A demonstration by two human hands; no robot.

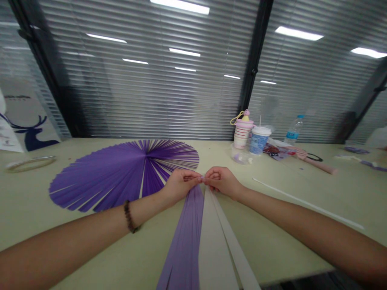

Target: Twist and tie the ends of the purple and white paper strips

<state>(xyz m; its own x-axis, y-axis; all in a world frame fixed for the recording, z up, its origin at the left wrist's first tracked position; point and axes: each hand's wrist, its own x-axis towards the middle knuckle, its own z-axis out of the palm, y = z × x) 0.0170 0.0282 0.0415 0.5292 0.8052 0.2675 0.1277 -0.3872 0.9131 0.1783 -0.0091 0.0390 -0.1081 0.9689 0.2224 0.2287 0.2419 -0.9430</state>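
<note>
My left hand (182, 183) pinches the gathered top end of light purple strips (189, 237), which fan down toward the near table edge. Beside it, my right hand (222, 182) pinches the top of white strips (216, 245). The fingertips of both hands nearly meet at a small pale piece (202, 179), whose details are too small to make out. Behind my left forearm a large round fan of dark purple strips (115, 171) lies on the table, its strips meeting at one central point.
On the pale table (287, 257), a lidded striped cup (242, 135), a blue paper cup (259, 141) and a water bottle (294, 129) stand at the back right. A thin white strip (308, 203) lies behind my right forearm. A ring (30, 163) lies far left.
</note>
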